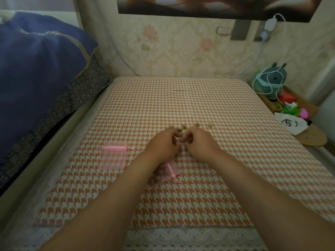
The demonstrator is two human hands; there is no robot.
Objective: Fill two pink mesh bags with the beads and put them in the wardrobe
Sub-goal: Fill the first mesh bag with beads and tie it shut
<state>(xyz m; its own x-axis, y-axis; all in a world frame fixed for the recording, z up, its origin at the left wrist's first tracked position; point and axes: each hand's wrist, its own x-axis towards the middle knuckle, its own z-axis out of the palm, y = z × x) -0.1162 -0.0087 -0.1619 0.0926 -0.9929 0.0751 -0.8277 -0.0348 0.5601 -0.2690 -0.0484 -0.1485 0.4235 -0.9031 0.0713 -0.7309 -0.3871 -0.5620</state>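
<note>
Scooping at the loose beads on the tabletop, left hand and right hand each have the grip curled round some; part-filled pink mesh bag lies under the left wrist, empty bag well left, so wrist drag could spill it and beads would roll.

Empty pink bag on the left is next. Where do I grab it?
Pinch the empty pink mesh bag at its gathered mouth, the far edge by the ribbon drawstring, coming from above with the left hand. It lies flat, so likely only that ruffled rim gives fingers purchase.
</note>
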